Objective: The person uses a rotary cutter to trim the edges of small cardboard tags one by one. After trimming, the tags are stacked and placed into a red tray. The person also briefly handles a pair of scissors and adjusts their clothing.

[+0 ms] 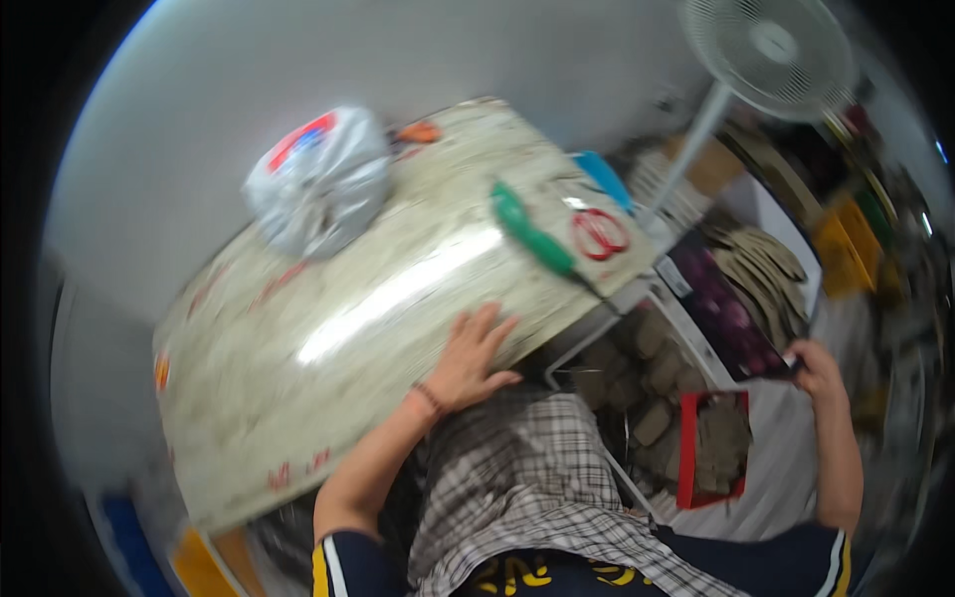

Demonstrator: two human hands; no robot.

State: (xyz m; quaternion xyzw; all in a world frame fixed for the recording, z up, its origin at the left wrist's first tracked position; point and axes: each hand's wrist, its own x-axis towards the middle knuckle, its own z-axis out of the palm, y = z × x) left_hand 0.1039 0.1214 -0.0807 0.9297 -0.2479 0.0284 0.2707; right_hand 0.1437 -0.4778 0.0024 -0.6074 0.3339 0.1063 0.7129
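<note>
My left hand (473, 356) lies with fingers spread on the near edge of the pale, marbled table (388, 398), holding nothing. Off to the right, my right hand (818, 372) grips the near corner of an open box (724, 303) with a dark purple printed side. Inside that box lie several tan, flat, layered pieces (764, 274); their kind is hard to make out. On the table ahead of my left hand rests a green, long-bodied tool (537, 234) with a thin dark end. Red-handled scissors (600, 235) lie beside it.
A tied white plastic bag (323, 184) and a small orange item (420, 132) are at the table's far side. Right of the table stand a white fan (771, 45), a yellow crate (848, 249) and a red box (688, 453). Grey-brown blocks (652, 423) fill a container below the table.
</note>
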